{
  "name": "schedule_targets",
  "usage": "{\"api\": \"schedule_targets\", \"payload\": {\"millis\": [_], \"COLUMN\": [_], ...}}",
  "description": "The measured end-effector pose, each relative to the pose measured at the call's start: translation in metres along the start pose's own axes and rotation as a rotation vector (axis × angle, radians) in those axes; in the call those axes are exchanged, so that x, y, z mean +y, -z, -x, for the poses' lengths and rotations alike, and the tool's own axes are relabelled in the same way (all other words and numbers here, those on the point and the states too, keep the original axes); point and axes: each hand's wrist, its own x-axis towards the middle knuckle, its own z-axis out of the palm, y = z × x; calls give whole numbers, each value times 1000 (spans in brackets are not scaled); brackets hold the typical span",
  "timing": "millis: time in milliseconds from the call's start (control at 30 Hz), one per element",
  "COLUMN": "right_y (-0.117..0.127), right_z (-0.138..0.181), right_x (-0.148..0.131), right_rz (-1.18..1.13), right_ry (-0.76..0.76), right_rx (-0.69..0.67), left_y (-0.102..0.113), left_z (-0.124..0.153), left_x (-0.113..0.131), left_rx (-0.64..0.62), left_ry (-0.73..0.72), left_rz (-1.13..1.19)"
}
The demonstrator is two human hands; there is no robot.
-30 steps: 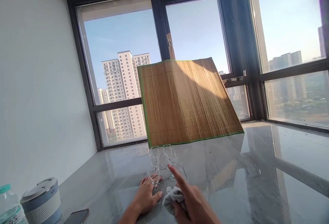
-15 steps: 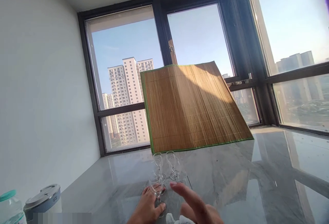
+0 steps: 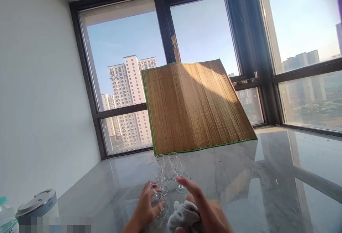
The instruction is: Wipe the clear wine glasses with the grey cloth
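Several small clear stemmed glasses stand upright in two rows on the grey glossy surface. My left hand (image 3: pixel 145 204) curls around the nearest left glass (image 3: pixel 161 212), thumb at its stem and fingers behind its bowl; the foot rests on the surface. My right hand (image 3: pixel 205 204) is closed on a bunched white cloth (image 3: pixel 184 216) held low. Its index finger points forward, close to the nearer glass of the right row (image 3: pixel 181 189); whether it touches that glass I cannot tell. The glasses overlap, so their outlines are hard to separate.
Behind the glasses a bamboo mat (image 3: pixel 197 108) with green edging leans toward the window. At the lower left are a lidded cup (image 3: pixel 40 204) and a clear bottle with a teal cap (image 3: pixel 6 213). A white wall (image 3: pixel 45 94) borders the left side.
My left thumb has moved up from the near glass's foot to its stem. My right hand has come up and forward, showing more of the white cloth. The view has shifted slightly.
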Motion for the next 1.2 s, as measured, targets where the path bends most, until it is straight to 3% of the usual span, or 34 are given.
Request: {"api": "schedule_targets", "payload": {"millis": [100, 200, 267, 367, 567, 867, 1067, 1200], "right_y": [3, -2, -7, -15, -26, -61, -68, -67], "right_z": [-4, -3, -1, 4, 10, 28, 17, 14], "right_x": [23, 58, 81, 101, 91, 81, 77, 74], "right_rz": [26, 212, 372, 474, 585, 697, 769, 667], "right_ry": [-107, -364, -496, -526, -571, -796, -735, -704], "right_rx": [-25, -61, -182, -301, -305, -249, -169, -183], "left_y": [2, 1, -1, -4, -4, -1, -3, -2], "left_z": [1, 2, 3, 3, 3, 4, 4, 3], "left_x": [9, 14, 13, 7, 7, 16, 15, 18], "left_rx": [18, -10, -17, -10, -19, -64, -64, -72], "left_ry": [-20, 17, 30, 37, 29, 5, 31, 28], "left_rz": [121, 211, 221, 228, 210, 172, 168, 154]}}
